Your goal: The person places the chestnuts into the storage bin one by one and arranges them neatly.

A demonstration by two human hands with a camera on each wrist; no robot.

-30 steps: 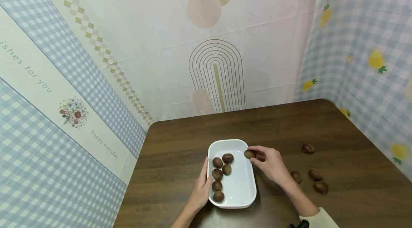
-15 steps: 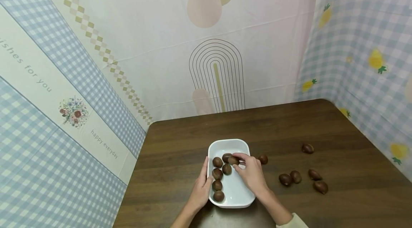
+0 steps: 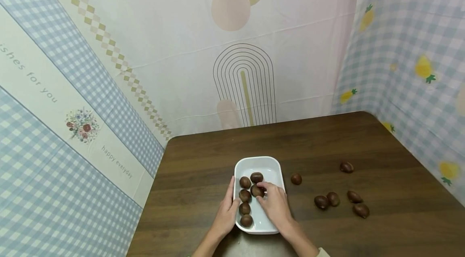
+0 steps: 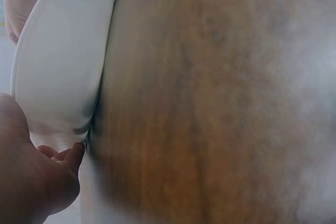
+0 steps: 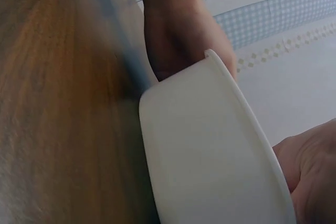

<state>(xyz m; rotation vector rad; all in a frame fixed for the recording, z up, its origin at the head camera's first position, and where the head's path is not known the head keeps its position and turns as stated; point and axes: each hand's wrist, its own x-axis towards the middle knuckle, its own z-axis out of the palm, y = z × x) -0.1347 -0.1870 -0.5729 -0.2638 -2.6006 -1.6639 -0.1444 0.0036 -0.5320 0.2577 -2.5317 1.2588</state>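
In the head view a white rectangular dish (image 3: 267,228) stands on the table, with several brown chestnuts in it, four-sided rim uppermost. My left hand (image 3: 224,217) holds the dish's left side, thumb at the rim and fingers along the outer wall. My right hand (image 3: 275,204) reaches over the right rim and pinches a chestnut (image 3: 257,191) between thumb and fingertips, low inside the dish. It overlaps the spot of another nut there. A chestnut (image 3: 256,177) lies just beyond it, and a column of chestnuts (image 3: 245,196) lines the left wall. Both wrist views show mainly the dish's outer wall (image 4: 63,51).
Right of the dish lies a lone chestnut (image 3: 296,179). Farther right are a pair of chestnuts (image 3: 321,202), another pair (image 3: 361,210) and a single chestnut (image 3: 346,167). The brown wooden table (image 3: 203,160) meets patterned cloth hangings (image 3: 301,67) at its back and sides.
My right hand has carried a chestnut from over the dish's right rim leftward, then down among the nuts inside. My left hand has stayed at the dish's left side.
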